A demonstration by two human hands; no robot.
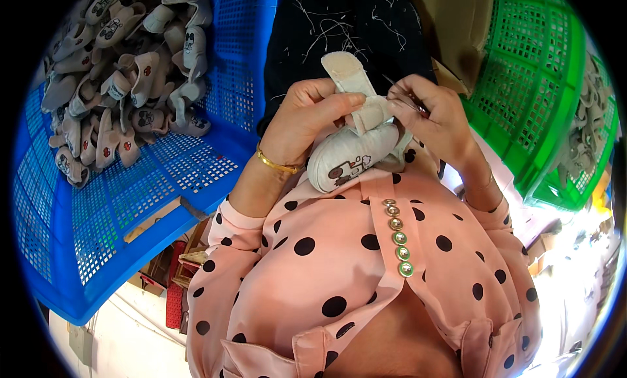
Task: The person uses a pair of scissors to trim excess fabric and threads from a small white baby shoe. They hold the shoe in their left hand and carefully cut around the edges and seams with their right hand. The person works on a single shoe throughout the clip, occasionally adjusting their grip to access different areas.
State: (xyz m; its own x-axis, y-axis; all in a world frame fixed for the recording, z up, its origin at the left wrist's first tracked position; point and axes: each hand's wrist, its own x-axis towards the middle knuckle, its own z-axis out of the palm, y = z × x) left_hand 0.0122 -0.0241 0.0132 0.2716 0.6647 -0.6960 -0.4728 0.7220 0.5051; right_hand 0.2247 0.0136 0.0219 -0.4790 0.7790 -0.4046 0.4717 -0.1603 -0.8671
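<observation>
My left hand (304,117) grips a small cream-coloured fabric shoe (346,157) by its strap, the thumb pressed flat on the cloth. The shoe has a dark cart-like picture on its toe and rests against my body, toe toward me. Its wide strap (346,71) stands up above the fingers, showing a fuzzy beige patch. Beside the strap, my right hand (434,110) is closed around small dark thread snips (418,105), a thin point showing past the fingers. The right fingertips touch the strap's edge; most of the snips is hidden in the palm.
To the left stands a blue plastic basket (163,215) with a heap of similar shoes (124,71). A green basket (522,104) on the right has more grey shoes (584,130) beyond its wall. Loose white threads (333,32) lie on the dark cloth over my lap.
</observation>
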